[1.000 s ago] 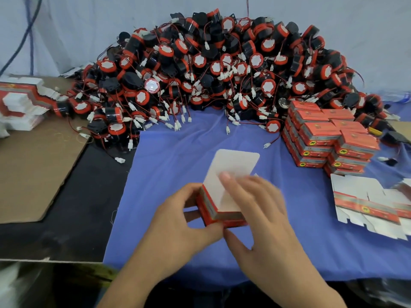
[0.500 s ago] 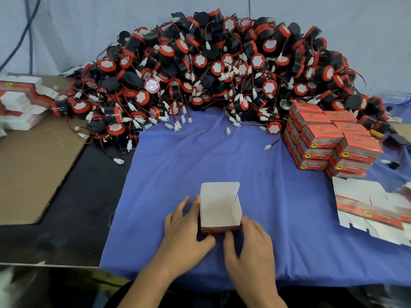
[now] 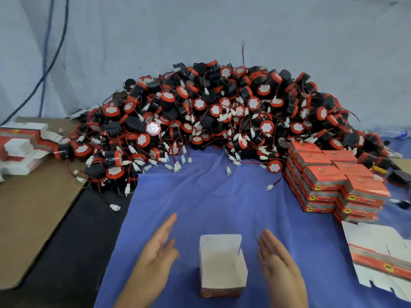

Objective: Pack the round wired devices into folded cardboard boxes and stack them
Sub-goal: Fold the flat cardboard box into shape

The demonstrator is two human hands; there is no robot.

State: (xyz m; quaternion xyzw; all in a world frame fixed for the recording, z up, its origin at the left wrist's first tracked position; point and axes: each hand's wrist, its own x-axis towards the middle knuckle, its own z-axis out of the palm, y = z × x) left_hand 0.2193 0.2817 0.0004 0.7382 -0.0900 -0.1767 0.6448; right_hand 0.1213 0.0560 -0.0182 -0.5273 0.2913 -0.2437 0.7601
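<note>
Half a second ago both hands held the box low on its near side; now they have let go. The left hand (image 3: pixel 155 258) has swung out to the left and is spread wide over the cloth (image 3: pixel 211 196), fingers straight and pointing toward the back, holding nothing. The box (image 3: pixel 222 263) stands where it was, upright on the cloth. Its top is open so the white inside shows, its back flap is raised, and a red band runs along its near foot. The right hand (image 3: pixel 278 265) has drawn off to the right in the same way, fingers straight and together, palm turned toward the box, holding nothing.

The box sits between the two hands and touches neither. The right hand is the nearer, just beside the box's right wall; the left hand is a little further off.

At the far left, the left blanks (image 3: pixel 20 145) lie heaped on a cardboard sheet (image 3: pixel 33 207). Dark counter (image 3: pixel 73 252) shows between the cardboard and the cloth. The devices (image 3: pixel 222 118), black and red with white plugs on thin wires, are piled high across the back, well apart from the hands. Right of the pile, the stack (image 3: pixel 333 183) of closed red boxes stands several layers high on the cloth. In front of it, near the right edge, the right blanks (image 3: pixel 382 256) lie flat.
</note>
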